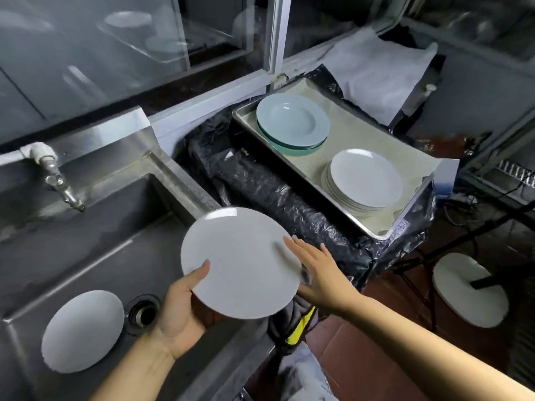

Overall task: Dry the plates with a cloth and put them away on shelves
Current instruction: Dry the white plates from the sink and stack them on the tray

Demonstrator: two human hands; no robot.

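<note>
My left hand [179,308] grips a white plate [241,261] from below, thumb on its near rim, above the right edge of the sink. At the plate's right rim my right hand [321,270] has its fingers straight and touching the edge. A grey and yellow cloth [298,322] hangs under the plate at the sink's corner. Another white plate [82,331] lies flat in the steel sink [95,256]. On a lined metal tray [385,233] to the right sit a stack of white plates [364,180] and a few deep pale-blue plates [292,123].
A tap [55,178] juts from the sink's back wall on the left. Black plastic sheeting [260,186] covers the stand between sink and tray. Glass-fronted cabinets [115,39] run along the back. A round white stool [469,293] stands on the red floor at right.
</note>
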